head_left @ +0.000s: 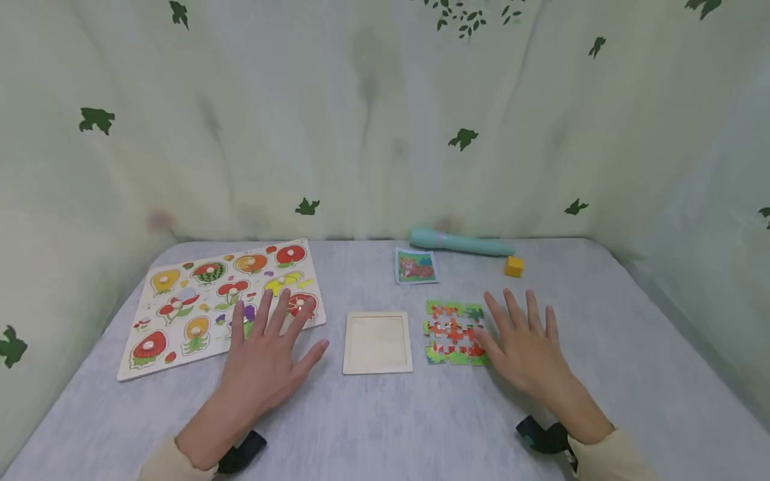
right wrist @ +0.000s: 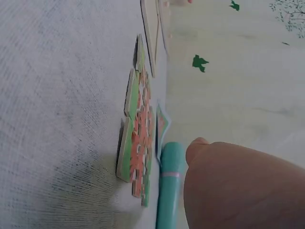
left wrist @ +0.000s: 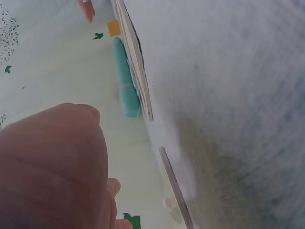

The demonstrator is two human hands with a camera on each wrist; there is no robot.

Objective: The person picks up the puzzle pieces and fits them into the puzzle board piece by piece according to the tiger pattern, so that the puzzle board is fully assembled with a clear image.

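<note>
With fingers spread, my left hand (head_left: 265,364) is over the lower right part of a white fruit peg puzzle board (head_left: 159,304) in the head view. My right hand (head_left: 529,351) is likewise spread, its thumb overlapping the right edge of a small jigsaw (head_left: 455,334) with green and red-orange pieces. Both hands hold nothing. Between them lies a square wooden tray (head_left: 377,343) with a raised rim. The right wrist view shows the jigsaw pieces (right wrist: 136,129) lying loosely joined, with gaps among them.
Behind the tray lies a small picture card (head_left: 416,267) of a brown animal. A teal pen-shaped stick (head_left: 463,242) lies along the table's back edge, with a yellow cube (head_left: 514,266) at its right end. A pale curtain (head_left: 373,120) with green leaf shapes surrounds the table.
</note>
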